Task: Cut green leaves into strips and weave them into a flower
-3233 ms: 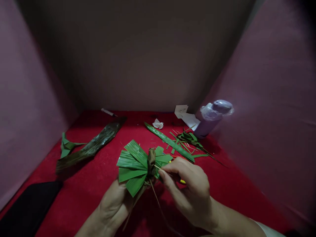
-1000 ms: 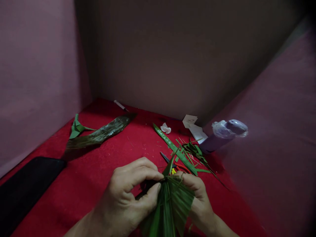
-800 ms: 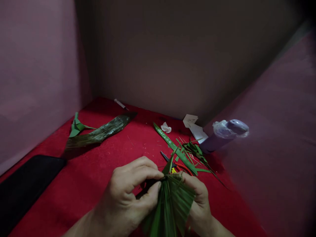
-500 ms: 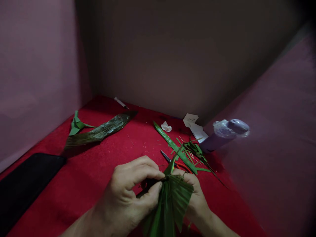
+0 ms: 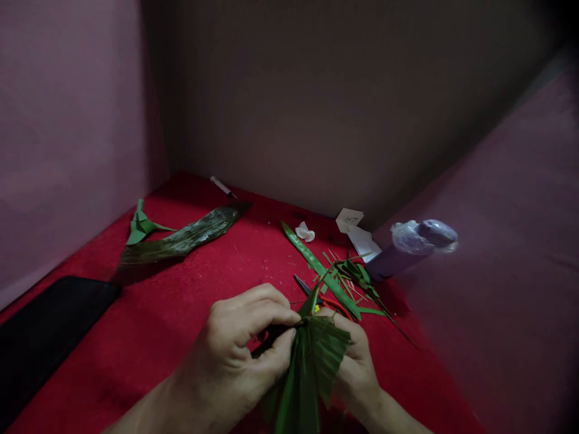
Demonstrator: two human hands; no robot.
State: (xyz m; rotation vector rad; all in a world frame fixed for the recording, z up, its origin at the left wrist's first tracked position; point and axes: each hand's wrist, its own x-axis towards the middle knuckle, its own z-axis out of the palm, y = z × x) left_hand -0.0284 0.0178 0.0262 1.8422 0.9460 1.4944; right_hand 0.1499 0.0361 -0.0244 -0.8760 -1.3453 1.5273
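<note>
A bundle of pleated green leaf [image 5: 312, 367] hangs fanned out between my hands, its tip pointing up toward the far right. My left hand [image 5: 253, 343] pinches the gathered top of the bundle between thumb and forefinger. Behind the leaf, my right hand [image 5: 355, 355] is closed around its other side, with most of its fingers hidden. Just beyond my hands lie scissors [image 5: 337, 302] with red-orange handles, partly covered by the leaf and my right hand. Next to them is a long green leaf strip [image 5: 312, 259].
On the red cloth [image 5: 149, 337] are a dark wide leaf [image 5: 190, 235], a folded green leaf piece [image 5: 141, 224], a syringe [image 5: 222, 187], crumpled white tissue [image 5: 304, 231], leaf scraps [image 5: 359, 274] and white papers [image 5: 362, 238]. A purple plastic-wrapped object [image 5: 402, 250] stands right; a black flat item [image 5: 54, 331] lies left.
The leaf bundle and both hands have shifted very slightly left. My left hand still pinches the top, and the things on the cloth lie as before.
</note>
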